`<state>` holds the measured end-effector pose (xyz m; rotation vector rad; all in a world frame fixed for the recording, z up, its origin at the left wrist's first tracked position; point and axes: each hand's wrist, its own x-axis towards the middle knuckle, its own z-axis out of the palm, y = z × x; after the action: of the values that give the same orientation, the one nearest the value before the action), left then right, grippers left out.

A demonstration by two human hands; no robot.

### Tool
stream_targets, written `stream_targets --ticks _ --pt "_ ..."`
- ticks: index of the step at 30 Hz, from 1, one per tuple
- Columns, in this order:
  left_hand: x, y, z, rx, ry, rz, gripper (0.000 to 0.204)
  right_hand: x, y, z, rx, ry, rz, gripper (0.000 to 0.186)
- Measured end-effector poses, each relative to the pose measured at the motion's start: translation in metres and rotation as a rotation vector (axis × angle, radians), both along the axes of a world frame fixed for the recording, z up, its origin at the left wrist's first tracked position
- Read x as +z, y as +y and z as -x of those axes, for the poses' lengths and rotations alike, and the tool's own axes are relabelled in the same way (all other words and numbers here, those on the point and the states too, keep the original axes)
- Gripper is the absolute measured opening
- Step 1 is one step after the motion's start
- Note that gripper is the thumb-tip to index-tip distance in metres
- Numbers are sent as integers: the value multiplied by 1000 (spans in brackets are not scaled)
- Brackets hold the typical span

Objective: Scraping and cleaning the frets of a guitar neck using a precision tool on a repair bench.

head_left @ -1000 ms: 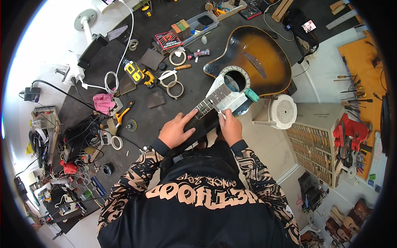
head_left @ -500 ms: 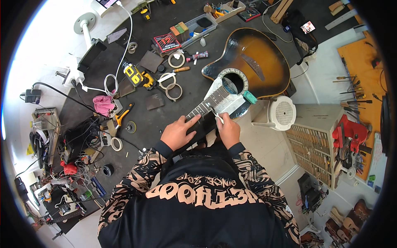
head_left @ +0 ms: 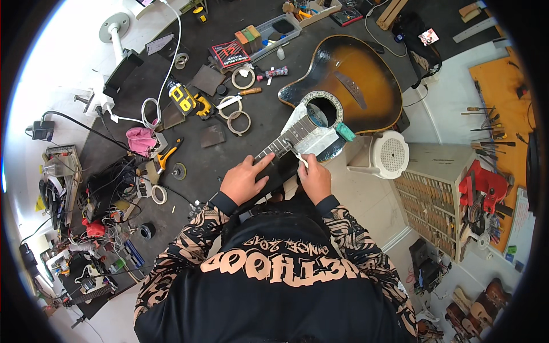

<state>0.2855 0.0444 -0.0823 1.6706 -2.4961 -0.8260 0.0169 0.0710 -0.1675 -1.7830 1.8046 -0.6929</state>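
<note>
A sunburst acoustic guitar [head_left: 372, 74] lies across the bench, its soundhole bordered by white and foil-like covering [head_left: 323, 138], with a green block [head_left: 345, 131] at the right of that covering. My left hand [head_left: 242, 182] lies at the fretboard [head_left: 290, 135], index finger stretched onto the frets, thumb apart. My right hand [head_left: 314, 180] grips a thin white tool [head_left: 302, 159], whose end reaches the frets just right of my left fingertip. The tool's exact tip is too small to make out.
Tape rings [head_left: 238, 122], a yellow drill [head_left: 184, 100], an orange-handled tool [head_left: 169, 153] and tangled cables [head_left: 108, 200] crowd the dark bench [head_left: 220, 160]. A white stool [head_left: 389, 157], a drawer cabinet [head_left: 426, 206] and a red vise [head_left: 480, 188] stand at right.
Both hands have shifted slightly along the neck, my right one a little leftward with the white tool still in it. The guitar stays in about the same place.
</note>
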Motion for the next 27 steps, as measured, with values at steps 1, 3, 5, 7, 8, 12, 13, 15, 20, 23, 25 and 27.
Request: stream_targets --ticks 1,3,5,7,8,12,13,15,20,23,25,27 --pt "1 0 0 -26 -2 -14 77 0 0 0 6 3 15 22" --pt "2 1 2 -33 -5 -18 77 0 0 3 8 -6 -1 22" --pt "1 2 1 -42 -7 -23 78 0 1 3 8 -15 -18 22" --pt "-2 3 1 35 18 16 78 -2 0 3 21 -13 15 23" --pt "-3 4 1 36 19 16 78 -2 1 4 22 -12 15 23" --pt "0 3 2 -7 10 -9 78 0 1 4 21 -2 -9 23" --pt "1 2 2 1 2 -23 78 2 1 5 18 -5 -38 23" --pt "-1 1 1 30 6 -1 78 3 0 4 27 -2 -22 23" --pt "1 2 0 -13 -1 -22 78 7 -5 2 37 1 -33 23" --pt "-2 1 0 19 7 -10 78 5 -7 1 29 -15 62 20" --pt "-3 -1 -2 77 2 21 77 5 -8 0 30 -16 57 20" --pt "0 -1 -2 50 2 -1 77 5 -9 0 27 -16 61 20"
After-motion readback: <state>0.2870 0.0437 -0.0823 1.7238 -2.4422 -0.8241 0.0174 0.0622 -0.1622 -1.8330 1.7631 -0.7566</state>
